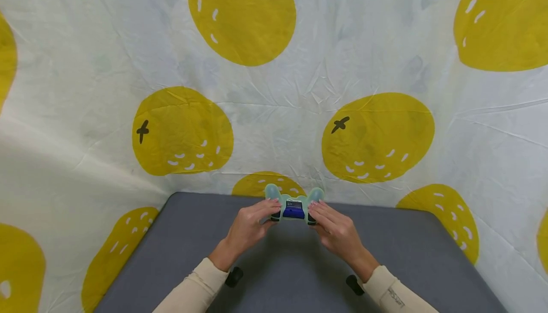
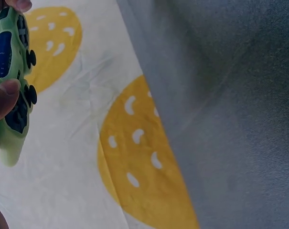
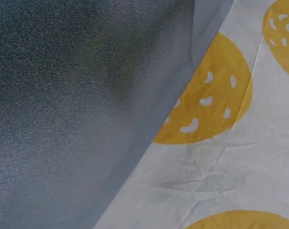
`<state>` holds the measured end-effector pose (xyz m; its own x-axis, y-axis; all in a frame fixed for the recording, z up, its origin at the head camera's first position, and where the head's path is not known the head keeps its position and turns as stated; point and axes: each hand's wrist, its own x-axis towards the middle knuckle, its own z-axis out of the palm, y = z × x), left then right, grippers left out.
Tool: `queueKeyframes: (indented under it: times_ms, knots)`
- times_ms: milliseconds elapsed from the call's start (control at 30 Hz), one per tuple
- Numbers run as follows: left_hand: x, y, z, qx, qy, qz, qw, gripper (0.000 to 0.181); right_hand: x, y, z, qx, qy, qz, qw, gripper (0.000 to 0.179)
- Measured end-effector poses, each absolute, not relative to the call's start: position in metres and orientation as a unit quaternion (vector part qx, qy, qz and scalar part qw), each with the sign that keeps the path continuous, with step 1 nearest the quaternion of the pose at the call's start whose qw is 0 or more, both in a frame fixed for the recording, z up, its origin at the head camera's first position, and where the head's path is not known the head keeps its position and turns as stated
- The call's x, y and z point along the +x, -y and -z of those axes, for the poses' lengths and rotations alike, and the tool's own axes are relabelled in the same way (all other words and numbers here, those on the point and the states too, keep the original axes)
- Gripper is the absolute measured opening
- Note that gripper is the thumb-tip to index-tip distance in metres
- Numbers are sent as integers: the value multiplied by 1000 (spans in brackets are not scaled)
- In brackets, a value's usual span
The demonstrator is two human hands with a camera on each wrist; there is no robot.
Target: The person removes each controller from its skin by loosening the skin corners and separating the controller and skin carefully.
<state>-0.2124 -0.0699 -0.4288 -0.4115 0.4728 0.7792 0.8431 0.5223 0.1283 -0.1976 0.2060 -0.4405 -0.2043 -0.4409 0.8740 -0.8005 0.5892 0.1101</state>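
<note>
Head view: left hand point(image 1: 250, 222), right hand point(image 1: 339, 229) grip controller point(image 1: 294, 204) between them.
Probably light, stiff; hold by its handles point(image 1: 272, 191).

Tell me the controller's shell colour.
The controller shell is pale green, clearest in the left wrist view.

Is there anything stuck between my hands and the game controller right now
Nothing visible stands in the way: the left hand and the right hand grip the controller directly, one at each side.
</note>
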Motion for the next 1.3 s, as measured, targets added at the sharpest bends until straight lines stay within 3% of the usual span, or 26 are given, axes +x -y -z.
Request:
queueKeyframes:
  times_ms: [167,367,467,900,1300]
  knots:
    - [-216,70,432,-409,803,260,348,50,-203,-207,445,417,757,-190,467,27]
    - [-220,70,437,-405,809,261,338,49,-206,-207,448,408,773,-191,447,50]
    - [-224,70,441,-405,809,263,335,49,-206,-207,449,400,784,-189,435,53]
    - [-234,69,453,-408,808,254,340,48,-217,-206,456,427,768,-168,447,57]
    - [-239,66,469,-400,813,276,321,44,-225,-209,469,428,779,-164,429,48]
